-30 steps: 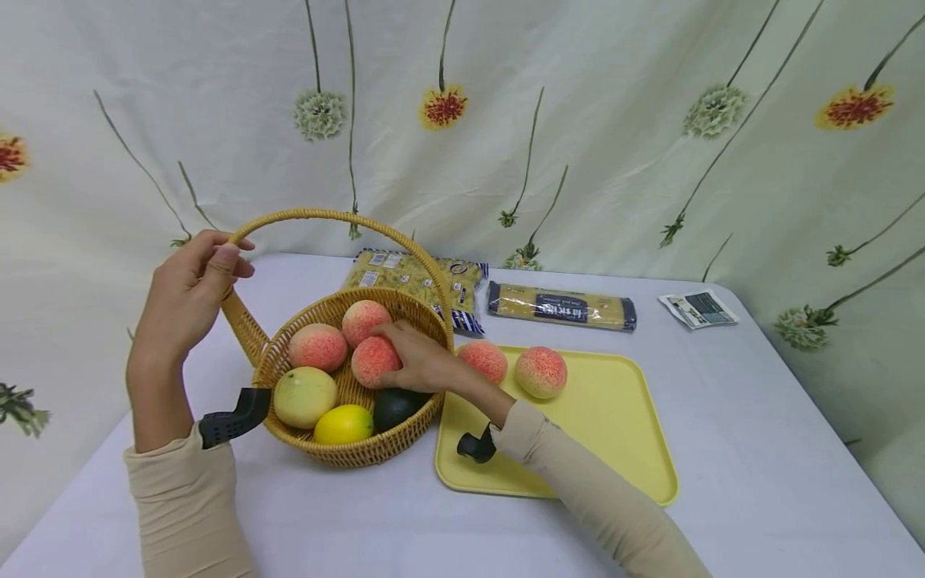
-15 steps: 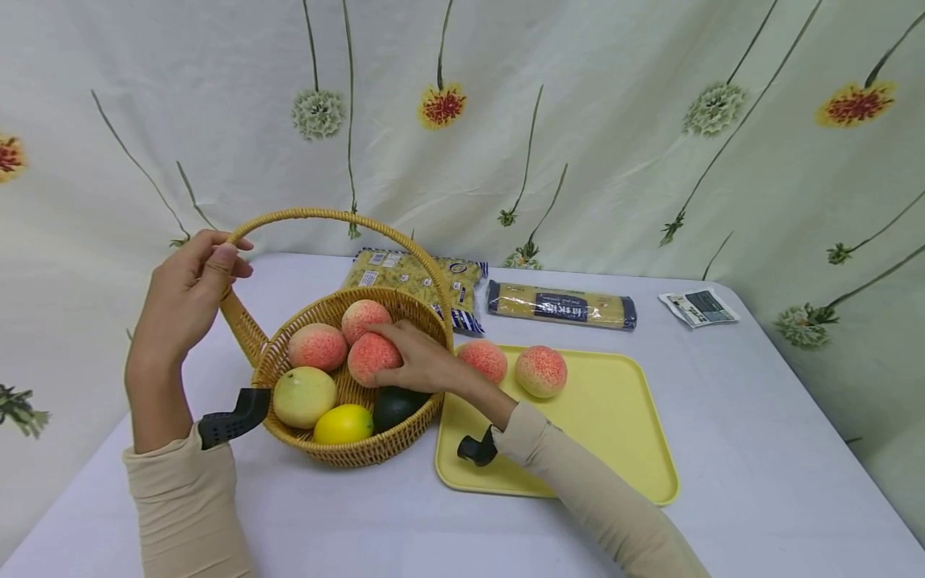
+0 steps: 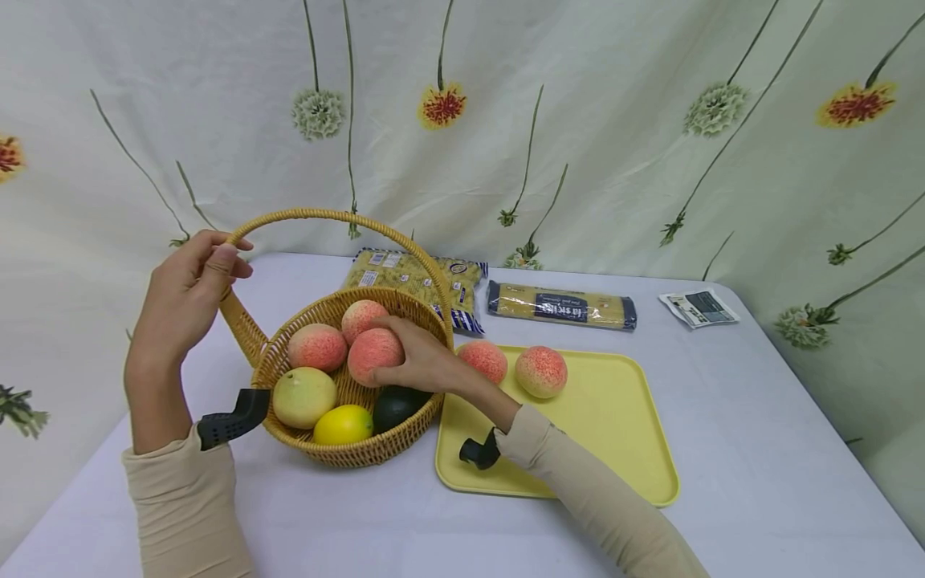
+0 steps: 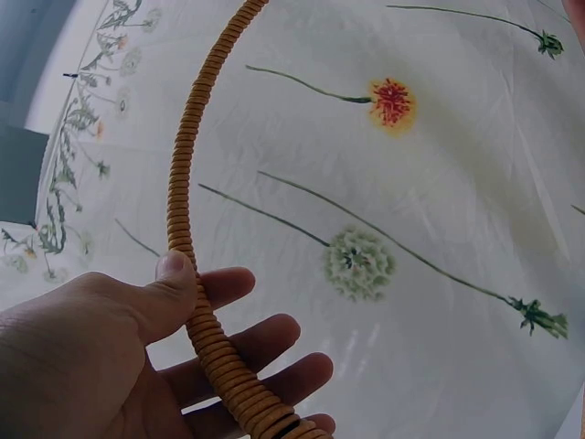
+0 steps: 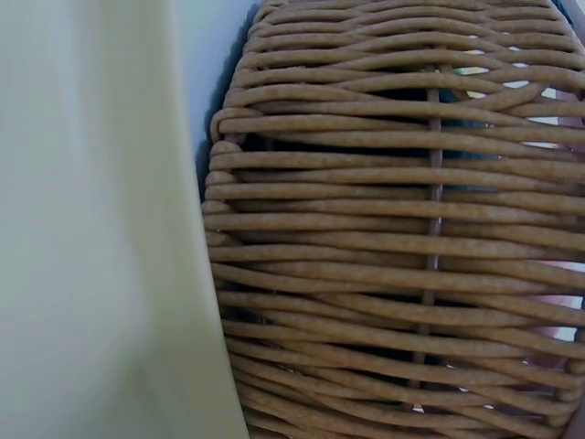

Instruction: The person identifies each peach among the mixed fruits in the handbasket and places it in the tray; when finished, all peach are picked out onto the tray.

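Note:
My left hand [image 3: 191, 281] holds the tall handle [image 4: 187, 183] of a wicker basket [image 3: 347, 457] by its left side, thumb and fingers around the wrapped cane. Inside the basket, my right hand [image 3: 419, 353] grips a pink peach [image 3: 376, 357] between thumb and fingers. Two more peaches sit beside it, a left peach [image 3: 318, 348] and a back peach [image 3: 364, 319]. In front of them lie a pale yellow-green round fruit [image 3: 305, 397], a bright yellow lemon [image 3: 344, 424] and a dark avocado [image 3: 396, 408]. The right wrist view shows only the woven wall [image 5: 393, 229], the hand itself hidden.
A yellow tray [image 3: 607, 433] stands right of the basket, carrying a peach [image 3: 542, 372] and another peach [image 3: 484, 361] partly behind my wrist. Behind are a pasta bag [image 3: 405, 277], a long spaghetti pack [image 3: 562, 306] and a small white packet [image 3: 698, 308].
The peach in my right hand has shifted slightly up and turned a little within the fingers. My left hand stays on the handle; the basket has not moved.

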Action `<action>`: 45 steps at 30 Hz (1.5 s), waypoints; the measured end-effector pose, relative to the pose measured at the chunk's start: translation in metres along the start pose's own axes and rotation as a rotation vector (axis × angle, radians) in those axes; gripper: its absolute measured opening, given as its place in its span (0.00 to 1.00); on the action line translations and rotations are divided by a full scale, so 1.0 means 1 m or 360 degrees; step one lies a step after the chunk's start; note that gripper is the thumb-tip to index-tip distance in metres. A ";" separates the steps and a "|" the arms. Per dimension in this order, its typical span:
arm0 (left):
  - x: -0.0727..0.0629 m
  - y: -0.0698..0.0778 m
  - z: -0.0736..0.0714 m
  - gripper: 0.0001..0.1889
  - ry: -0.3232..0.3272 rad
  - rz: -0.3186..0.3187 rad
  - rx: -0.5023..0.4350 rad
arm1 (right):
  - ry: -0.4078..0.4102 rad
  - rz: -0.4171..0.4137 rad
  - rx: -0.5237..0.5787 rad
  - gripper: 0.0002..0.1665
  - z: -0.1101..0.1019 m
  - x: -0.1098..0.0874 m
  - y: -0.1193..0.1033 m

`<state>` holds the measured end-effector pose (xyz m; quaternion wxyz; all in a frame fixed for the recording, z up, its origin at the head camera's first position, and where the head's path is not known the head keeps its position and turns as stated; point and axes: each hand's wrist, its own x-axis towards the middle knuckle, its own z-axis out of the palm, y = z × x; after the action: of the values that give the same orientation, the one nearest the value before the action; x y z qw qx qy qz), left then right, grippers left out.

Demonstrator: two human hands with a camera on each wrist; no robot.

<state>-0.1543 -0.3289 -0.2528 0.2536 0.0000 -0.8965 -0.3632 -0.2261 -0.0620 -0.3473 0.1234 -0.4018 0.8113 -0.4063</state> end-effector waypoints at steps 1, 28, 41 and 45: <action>0.000 0.000 0.000 0.20 -0.0003 -0.0001 -0.0005 | 0.0002 -0.0002 0.0018 0.43 0.000 0.000 0.000; 0.000 0.002 0.001 0.20 -0.0008 -0.0006 -0.0012 | -0.0003 -0.0205 0.0182 0.36 -0.002 -0.003 0.004; 0.000 0.001 0.001 0.20 -0.0015 -0.0010 -0.0038 | -0.0045 -0.0203 0.0351 0.35 -0.003 -0.003 0.005; 0.000 0.001 0.000 0.20 -0.0013 -0.0015 -0.0027 | -0.0053 -0.0180 0.0350 0.35 -0.004 -0.002 0.004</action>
<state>-0.1546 -0.3282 -0.2526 0.2483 0.0004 -0.8944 -0.3720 -0.2288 -0.0565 -0.3483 0.1571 -0.4378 0.7356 -0.4925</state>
